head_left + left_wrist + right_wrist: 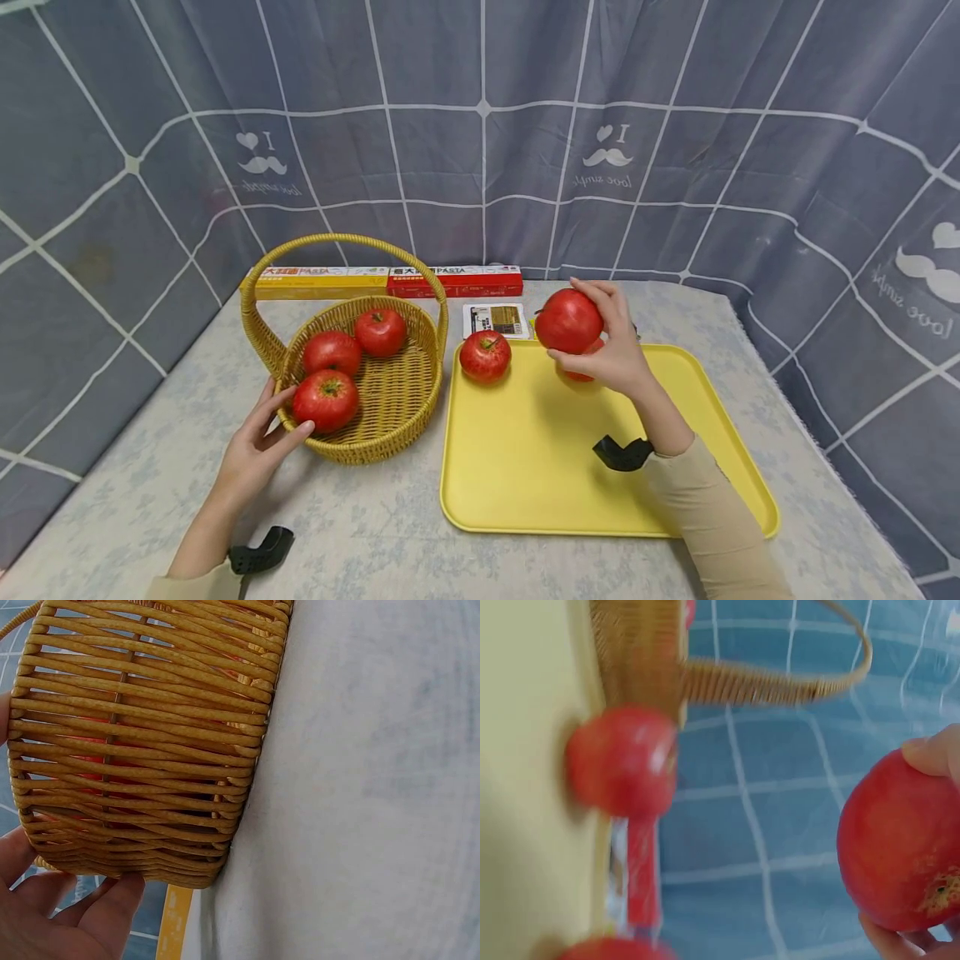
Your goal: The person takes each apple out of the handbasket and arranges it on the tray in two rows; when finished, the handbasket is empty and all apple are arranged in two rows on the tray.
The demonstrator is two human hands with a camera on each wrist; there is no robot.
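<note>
A red apple point(567, 321) is held by my right hand point(621, 354), thumb on one side and fingers on the other, raised over the yellow tray point(525, 467). Its blossom end shows in the right wrist view. Partly hidden below it, another apple point(582, 371) sits on the tray, and a third apple point(486, 356) is near the tray's back left corner. My left hand point(257, 446) grips the near left rim of a wicker basket point(367, 450). Inside the basket lie three apples, the nearest one point(326, 401) close to my left fingers.
Behind the basket lie a yellow pasta box point(322, 283) and a red pasta box point(457, 282). A small flat packet point(496, 320) is behind the tray. The basket's tall handle point(341, 240) arches up over it. A grey checked curtain point(480, 167) surrounds the table's back and sides.
</note>
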